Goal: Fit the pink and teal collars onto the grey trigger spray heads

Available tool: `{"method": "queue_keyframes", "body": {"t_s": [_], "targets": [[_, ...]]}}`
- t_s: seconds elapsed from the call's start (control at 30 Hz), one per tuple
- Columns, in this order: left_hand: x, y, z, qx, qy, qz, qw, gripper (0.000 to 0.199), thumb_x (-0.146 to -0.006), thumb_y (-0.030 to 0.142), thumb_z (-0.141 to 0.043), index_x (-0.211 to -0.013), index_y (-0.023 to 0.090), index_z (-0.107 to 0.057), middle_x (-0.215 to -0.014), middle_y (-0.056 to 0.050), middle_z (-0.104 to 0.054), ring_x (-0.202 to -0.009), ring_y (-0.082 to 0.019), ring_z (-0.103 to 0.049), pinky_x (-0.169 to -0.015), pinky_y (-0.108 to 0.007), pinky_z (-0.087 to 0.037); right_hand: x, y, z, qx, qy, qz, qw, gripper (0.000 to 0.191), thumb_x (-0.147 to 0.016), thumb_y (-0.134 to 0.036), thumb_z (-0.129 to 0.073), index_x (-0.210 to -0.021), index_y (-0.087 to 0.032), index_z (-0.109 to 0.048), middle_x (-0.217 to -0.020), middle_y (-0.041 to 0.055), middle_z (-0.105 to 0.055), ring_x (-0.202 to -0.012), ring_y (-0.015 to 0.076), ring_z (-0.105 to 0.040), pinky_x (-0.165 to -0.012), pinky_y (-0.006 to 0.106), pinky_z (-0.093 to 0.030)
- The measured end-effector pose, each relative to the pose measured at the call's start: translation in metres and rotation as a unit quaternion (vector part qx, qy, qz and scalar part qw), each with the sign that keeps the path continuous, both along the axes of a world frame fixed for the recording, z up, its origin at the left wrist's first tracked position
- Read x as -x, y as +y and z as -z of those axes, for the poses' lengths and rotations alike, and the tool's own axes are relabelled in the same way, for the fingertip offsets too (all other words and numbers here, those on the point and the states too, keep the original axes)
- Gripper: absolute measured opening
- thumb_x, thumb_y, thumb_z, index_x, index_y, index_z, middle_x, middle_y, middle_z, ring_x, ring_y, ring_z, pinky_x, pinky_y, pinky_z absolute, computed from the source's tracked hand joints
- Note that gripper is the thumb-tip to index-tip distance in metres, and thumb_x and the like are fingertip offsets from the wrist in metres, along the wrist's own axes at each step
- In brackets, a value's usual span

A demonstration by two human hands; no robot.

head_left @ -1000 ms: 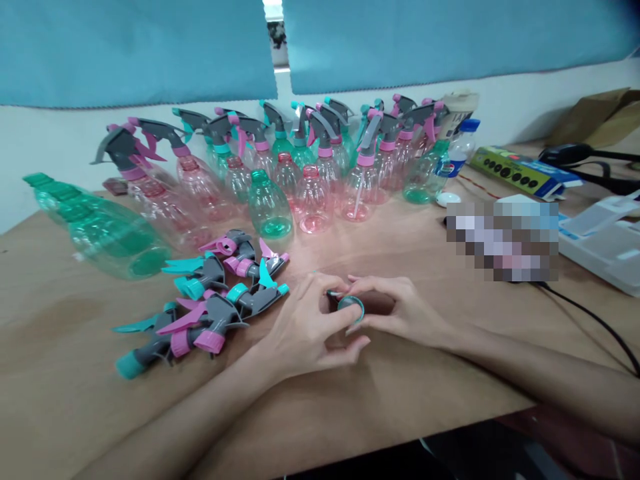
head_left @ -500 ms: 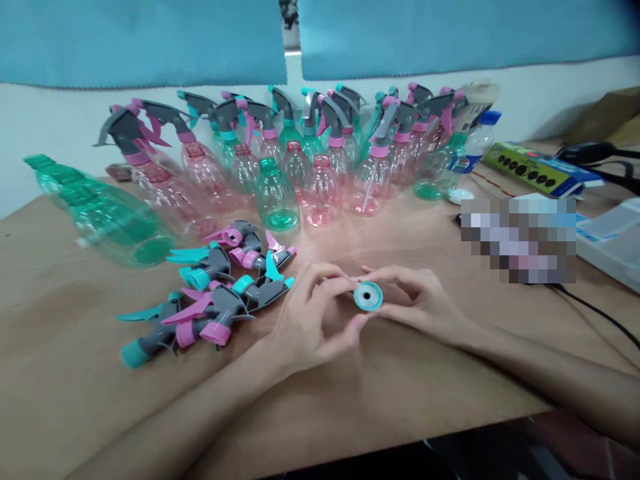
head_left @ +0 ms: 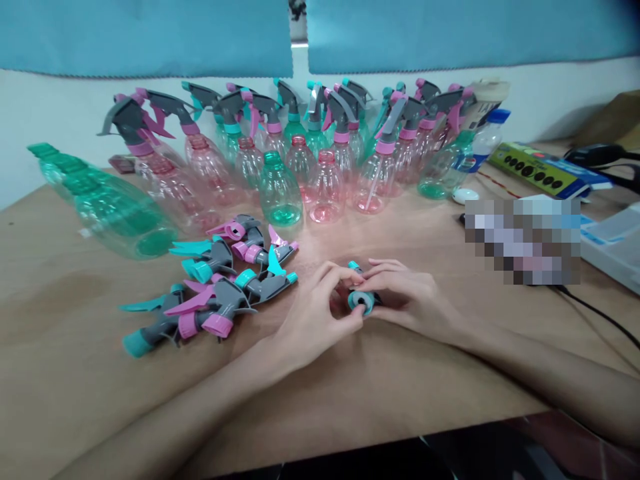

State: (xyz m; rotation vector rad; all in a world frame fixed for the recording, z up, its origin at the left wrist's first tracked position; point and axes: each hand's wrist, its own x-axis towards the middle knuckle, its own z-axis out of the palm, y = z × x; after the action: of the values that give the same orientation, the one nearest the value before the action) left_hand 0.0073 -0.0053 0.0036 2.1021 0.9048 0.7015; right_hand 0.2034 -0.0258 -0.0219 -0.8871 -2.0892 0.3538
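Note:
Between my two hands is a trigger spray head (head_left: pixel 361 302) with a teal collar, its round opening with a dark hole facing me. My left hand (head_left: pixel 323 313) pinches the collar between thumb and fingers. My right hand (head_left: pixel 413 297) is closed round the other side of the same spray head; a teal tip shows above the fingers, and most of the grey body is hidden. Left of my hands lies a pile of loose grey spray heads (head_left: pixel 227 303) with pink or teal collars and triggers.
Clear pink and green bottles stand behind, some open like the green bottle (head_left: pixel 281 193), others with spray heads fitted. Green bottles (head_left: pixel 115 210) are at the left. To the right are a white mouse (head_left: pixel 465 195), a yellow-blue box (head_left: pixel 545 172), a plastic container (head_left: pixel 613 237) and a cable.
The spray head has tilted between my hands, so its teal tip now shows above my fingers. My left thumb has moved onto the collar's edge. The view has shifted slightly.

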Motion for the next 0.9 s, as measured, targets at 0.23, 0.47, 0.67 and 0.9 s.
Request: {"method": "queue_keyframes", "body": {"t_s": [0.23,0.47,0.67,0.9], "targets": [[-0.001,-0.002,-0.003,-0.064,0.067,-0.013,0.996,0.024,-0.072,0.014,-0.061,-0.094,0.021,-0.054,-0.093,0.001,-0.058,-0.068,-0.011,-0.055,-0.06,-0.024,-0.045,0.001,-0.002,0.001,-0.032,-0.035,-0.02,0.999,0.017,-0.084,-0.023,-0.063,-0.101,-0.021,-0.061,-0.093,0.0036,-0.07,-0.094,0.0171,-0.065,-0.1,0.044,-0.045],[-0.006,-0.009,-0.002,-0.149,0.134,-0.079,0.977,0.021,-0.074,0.02,-0.06,-0.095,0.021,-0.056,-0.089,0.002,-0.059,-0.061,-0.012,-0.056,-0.052,-0.024,-0.039,0.004,-0.004,-0.002,-0.013,-0.027,-0.009,1.0,0.016,-0.087,-0.021,-0.057,-0.103,-0.02,-0.06,-0.098,0.0059,-0.069,-0.106,0.0205,-0.062,-0.099,0.042,-0.048],[-0.003,-0.005,-0.002,-0.096,0.047,-0.046,0.993,0.012,-0.084,0.026,-0.058,-0.095,0.021,-0.056,-0.082,0.002,-0.059,-0.069,-0.012,-0.057,-0.058,-0.023,-0.043,0.004,-0.007,-0.009,0.055,0.037,0.03,0.997,0.022,-0.083,-0.024,-0.064,-0.104,-0.024,-0.06,-0.1,0.0015,-0.071,-0.1,0.0186,-0.066,-0.103,0.043,-0.045],[0.004,-0.008,0.003,-0.13,-0.091,-0.016,0.987,0.014,-0.092,0.02,-0.048,-0.105,0.018,-0.051,-0.082,0.001,-0.057,-0.067,-0.009,-0.055,-0.058,-0.02,-0.046,-0.008,-0.003,-0.013,0.091,0.09,0.004,0.992,0.034,-0.076,-0.023,-0.072,-0.107,-0.026,-0.06,-0.109,0.0006,-0.07,-0.104,0.0189,-0.064,-0.11,0.048,-0.035]]}}
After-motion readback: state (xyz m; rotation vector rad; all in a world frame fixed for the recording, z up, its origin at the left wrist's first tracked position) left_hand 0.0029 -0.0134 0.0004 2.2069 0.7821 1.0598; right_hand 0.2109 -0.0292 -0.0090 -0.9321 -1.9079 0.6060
